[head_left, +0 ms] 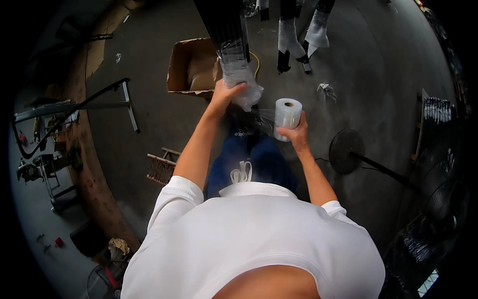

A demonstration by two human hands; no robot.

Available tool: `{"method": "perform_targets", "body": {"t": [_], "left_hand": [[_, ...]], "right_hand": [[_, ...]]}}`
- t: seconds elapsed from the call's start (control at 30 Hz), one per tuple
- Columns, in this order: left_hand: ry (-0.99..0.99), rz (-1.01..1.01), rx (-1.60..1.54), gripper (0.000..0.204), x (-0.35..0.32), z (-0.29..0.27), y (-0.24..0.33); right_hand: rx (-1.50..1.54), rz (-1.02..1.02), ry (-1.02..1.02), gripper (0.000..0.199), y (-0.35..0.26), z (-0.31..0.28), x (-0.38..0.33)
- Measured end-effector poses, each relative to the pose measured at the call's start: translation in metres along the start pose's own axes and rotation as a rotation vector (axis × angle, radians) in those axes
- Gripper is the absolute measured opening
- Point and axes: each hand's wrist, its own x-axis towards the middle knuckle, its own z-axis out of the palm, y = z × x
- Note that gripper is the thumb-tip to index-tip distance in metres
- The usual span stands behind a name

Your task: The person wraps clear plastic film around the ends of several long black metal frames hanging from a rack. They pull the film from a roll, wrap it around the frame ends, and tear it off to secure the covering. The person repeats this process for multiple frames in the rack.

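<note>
A bundle of long black bars reaches toward me from the far edge. Clear plastic wrap covers its near end, bunched and crinkled at the tip. Against this wrapped end my left hand is closed, its thumb lying across the plastic. To the right, my right hand grips an upright roll of clear stretch film by its lower side. A thin sheet of film stretches from the roll toward the wrapped end. The fingers behind the roll and the bundle are partly hidden.
An open cardboard box stands left of the bundle. Other black bars with wrapped ends lie at the far right. A round-based stand is on the right, a small wooden stool on the left. Scrap film lies on the floor.
</note>
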Motion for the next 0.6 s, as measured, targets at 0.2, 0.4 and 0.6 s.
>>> {"method": "perform_targets", "body": {"t": [0.2, 0.4, 0.6], "left_hand": [[-0.015, -0.047, 0.025, 0.046, -0.008, 0.013, 0.005], [0.028, 0.005, 0.397, 0.066, -0.027, -0.024, 0.001], [0.435, 0.195, 0.953, 0.082, -0.085, -0.058, -0.05]], "right_hand": [[0.074, 0.029, -0.261, 0.069, 0.074, 0.039, 0.121], [0.425, 0.597, -0.753, 0.048, 0.021, 0.134, 0.114], [0.576, 0.612, -0.928, 0.054, 0.04, 0.145, 0.127]]}}
